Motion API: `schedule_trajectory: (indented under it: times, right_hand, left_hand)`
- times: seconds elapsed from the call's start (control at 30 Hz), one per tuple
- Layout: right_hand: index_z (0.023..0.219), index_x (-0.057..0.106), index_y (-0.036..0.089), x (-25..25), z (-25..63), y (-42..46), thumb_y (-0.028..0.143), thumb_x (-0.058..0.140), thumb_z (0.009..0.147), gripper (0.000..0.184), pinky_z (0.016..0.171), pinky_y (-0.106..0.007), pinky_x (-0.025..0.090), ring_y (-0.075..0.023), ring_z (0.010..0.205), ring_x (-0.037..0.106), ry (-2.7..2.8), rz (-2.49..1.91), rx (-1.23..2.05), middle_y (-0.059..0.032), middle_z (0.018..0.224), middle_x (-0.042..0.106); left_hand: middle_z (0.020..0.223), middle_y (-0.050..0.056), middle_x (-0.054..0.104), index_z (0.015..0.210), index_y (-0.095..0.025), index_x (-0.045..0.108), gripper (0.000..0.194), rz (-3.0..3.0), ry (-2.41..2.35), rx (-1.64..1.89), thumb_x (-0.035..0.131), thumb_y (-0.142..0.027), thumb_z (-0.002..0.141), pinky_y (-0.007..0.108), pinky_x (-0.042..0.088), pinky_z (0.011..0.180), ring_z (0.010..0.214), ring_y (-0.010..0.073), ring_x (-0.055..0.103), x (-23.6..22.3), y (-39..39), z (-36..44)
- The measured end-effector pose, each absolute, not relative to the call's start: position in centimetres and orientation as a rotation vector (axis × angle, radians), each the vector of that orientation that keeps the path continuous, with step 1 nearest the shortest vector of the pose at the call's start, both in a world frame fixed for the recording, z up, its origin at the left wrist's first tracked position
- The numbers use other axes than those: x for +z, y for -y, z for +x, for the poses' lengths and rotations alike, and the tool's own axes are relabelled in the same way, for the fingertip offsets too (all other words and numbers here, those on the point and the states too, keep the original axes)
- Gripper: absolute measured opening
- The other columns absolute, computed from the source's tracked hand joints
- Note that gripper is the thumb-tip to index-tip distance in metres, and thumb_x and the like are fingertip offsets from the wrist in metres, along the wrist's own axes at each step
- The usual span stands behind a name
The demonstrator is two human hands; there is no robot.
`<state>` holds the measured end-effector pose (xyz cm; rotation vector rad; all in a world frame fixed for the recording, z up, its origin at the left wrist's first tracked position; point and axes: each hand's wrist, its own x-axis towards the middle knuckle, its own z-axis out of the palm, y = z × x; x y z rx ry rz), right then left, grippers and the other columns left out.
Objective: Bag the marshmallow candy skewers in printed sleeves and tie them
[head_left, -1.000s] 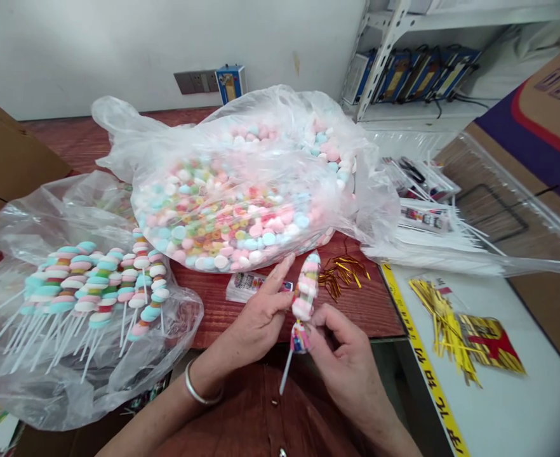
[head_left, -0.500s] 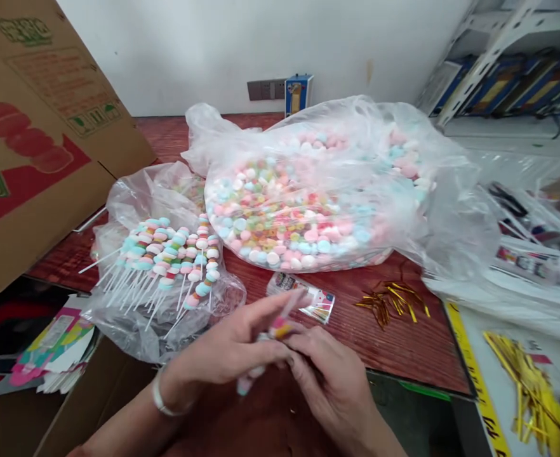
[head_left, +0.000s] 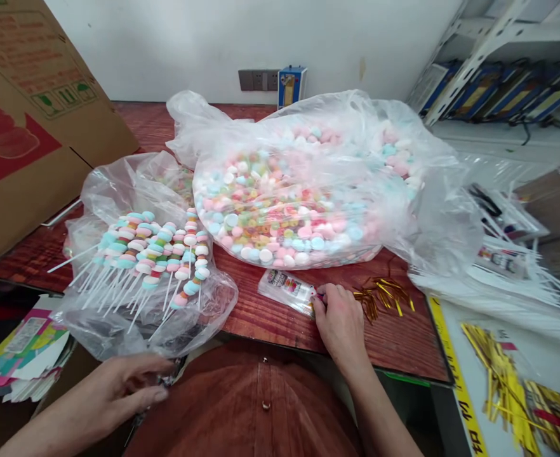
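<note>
My right hand (head_left: 341,320) rests on the table at the right end of a small stack of clear printed candy bags (head_left: 287,291), its fingers closed on the bags' end. Low on the left, my left hand (head_left: 118,390) is below the table's front edge, with thumb and fingers apart. Shiny wrapped pieces show beyond its fingertips; the wrapped candy skewer seen before cannot be made out. Several unwrapped marshmallow skewers (head_left: 159,254) with white sticks lie on a clear plastic sheet at the left. Gold twist ties (head_left: 387,297) lie right of my right hand.
A large clear bag of marshmallows and gummies (head_left: 284,216) fills the middle of the table. A cardboard box (head_left: 27,127) stands at the left. White sticks (head_left: 522,273) and more gold ties (head_left: 503,374) lie at the right, near a metal shelf (head_left: 480,57).
Both hands held a wrapped candy skewer, turned stick-up half a second ago. They have parted: my left went down to the left, my right reached forward to the bags. The view swung left.
</note>
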<state>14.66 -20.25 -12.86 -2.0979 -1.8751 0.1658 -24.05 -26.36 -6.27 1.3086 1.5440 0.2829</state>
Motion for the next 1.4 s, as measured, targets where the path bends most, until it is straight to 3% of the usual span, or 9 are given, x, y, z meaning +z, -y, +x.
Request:
schedule_trajectory:
  times: [0.27,0.4,0.5,0.63,0.77,0.9,1.0,1.17,1.4]
  right_hand:
    - [0.101,0.069,0.021,-12.7,14.6,20.1,0.017,0.061,0.090,0.015,0.072,-0.034,0.035,-0.0261,0.090,0.057,1.884,-2.010,0.121,-0.0097,0.098,0.067]
    - [0.086,0.070,0.021,-12.9,14.6,20.1,0.014,0.058,0.091,0.015,0.072,-0.032,0.037,-0.0217,0.084,0.058,1.859,-1.964,0.106,-0.0057,0.090,0.068]
    - [0.094,0.073,0.021,-12.9,14.6,20.4,0.014,0.057,0.092,0.017,0.078,-0.034,0.038,-0.0238,0.093,0.059,1.831,-1.928,0.044,-0.0089,0.106,0.071]
    - [0.103,0.072,0.019,-11.9,14.7,20.9,0.013,0.051,0.095,0.023,0.083,-0.038,0.038,-0.0252,0.096,0.062,1.830,-1.759,-0.049,-0.0105,0.107,0.074]
    - [0.101,0.070,0.020,-10.2,15.6,21.6,0.015,0.049,0.098,0.022,0.083,-0.035,0.042,-0.0206,0.089,0.066,1.813,-1.528,0.061,-0.0064,0.096,0.076]
    - [0.107,0.069,0.024,-9.4,16.1,22.3,0.021,0.057,0.095,0.018,0.087,-0.036,0.047,-0.0211,0.096,0.069,1.580,-1.499,0.359,-0.0054,0.104,0.076]
    - [0.126,0.061,0.022,-9.8,15.6,22.4,0.032,0.066,0.090,0.038,0.083,-0.036,0.054,-0.0231,0.096,0.070,1.195,-1.516,0.764,-0.0092,0.112,0.074]
    - [0.091,0.067,0.019,-9.8,14.5,22.5,0.040,0.065,0.089,0.021,0.077,-0.032,0.053,-0.0206,0.082,0.066,1.009,-1.396,1.046,-0.0044,0.087,0.073]
    - [0.069,0.058,0.019,-9.3,14.0,22.5,0.043,0.058,0.092,0.033,0.060,-0.025,0.040,-0.0159,0.066,0.051,1.210,-1.577,0.843,0.0006,0.067,0.057]
  left_hand:
    - [0.111,0.008,0.073,0.109,-0.028,0.076,0.026,1.838,-0.898,0.565,0.057,-0.024,0.092,0.033,0.044,0.094,0.103,0.0236,0.064,-6.9,19.2,-5.5]
    - [0.094,0.008,0.071,0.092,-0.025,0.077,0.019,1.985,-0.901,0.654,0.062,-0.016,0.084,0.036,0.042,0.089,0.093,0.0259,0.060,-10.3,17.3,-2.1]
    - [0.089,0.008,0.069,0.082,-0.023,0.075,0.014,1.944,-0.966,0.637,0.063,-0.016,0.082,0.037,0.042,0.086,0.088,0.0251,0.058,-11.1,17.0,-1.7]
    - [0.081,0.006,0.068,0.086,-0.021,0.076,0.010,1.339,-0.980,0.580,0.068,-0.027,0.084,0.035,0.045,0.081,0.079,0.0213,0.059,-11.1,18.1,-1.3]
    - [0.101,0.009,0.071,0.107,-0.018,0.072,0.034,0.434,-0.644,0.660,0.078,-0.037,0.079,0.035,0.049,0.089,0.094,0.0207,0.066,-11.7,19.3,-0.1]
    - [0.099,0.006,0.074,0.088,-0.018,0.073,0.018,0.170,-0.631,0.930,0.083,-0.026,0.075,0.033,0.052,0.090,0.096,0.0177,0.067,-11.3,19.2,0.8]
    - [0.091,0.004,0.074,0.084,-0.016,0.073,0.019,0.226,-0.679,0.979,0.086,-0.023,0.071,0.030,0.053,0.087,0.089,0.0154,0.067,-10.4,18.9,1.1]
    - [0.090,0.004,0.074,0.088,-0.015,0.074,0.026,0.319,-0.713,1.013,0.088,-0.024,0.067,0.028,0.054,0.082,0.083,0.0142,0.067,-9.4,18.6,1.3]
    - [0.065,-0.002,0.066,0.069,-0.013,0.066,0.037,0.332,-0.825,1.096,0.096,-0.025,0.052,0.022,0.049,0.063,0.062,0.0096,0.058,-9.1,17.5,1.4]
